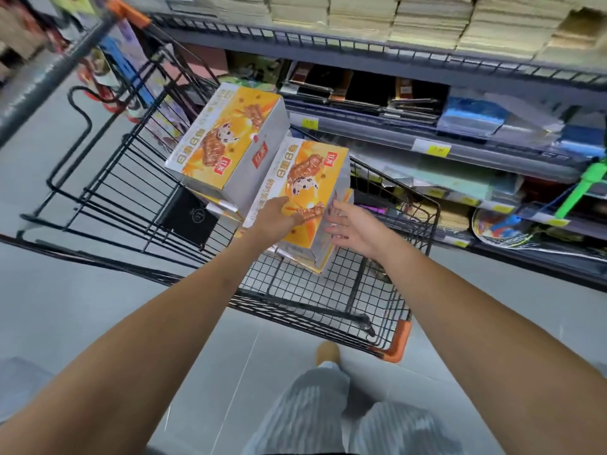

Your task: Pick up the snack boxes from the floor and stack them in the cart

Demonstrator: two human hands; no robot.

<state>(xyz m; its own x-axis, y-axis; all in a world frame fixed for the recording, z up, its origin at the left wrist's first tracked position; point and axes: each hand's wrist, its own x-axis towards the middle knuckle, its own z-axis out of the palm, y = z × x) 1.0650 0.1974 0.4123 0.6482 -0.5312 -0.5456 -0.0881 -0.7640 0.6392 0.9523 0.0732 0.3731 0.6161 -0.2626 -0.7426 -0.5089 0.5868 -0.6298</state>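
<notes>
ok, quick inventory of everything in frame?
snack boxes: two on top, more partly hidden beneath, orange and white, stacked in the cart
cart: one, black wire, orange corners, centre
flat box: one, black, inside cart, left of stack
shelves: grey, stocked, behind cart
price tags: several, yellow, shelf edges
floor: grey
trousers: striped grey, bottom
shoe: one, tan, by the cart
left hand: fingers straight, resting on the near box
right hand: fingers spread, beside that box's right side
</notes>
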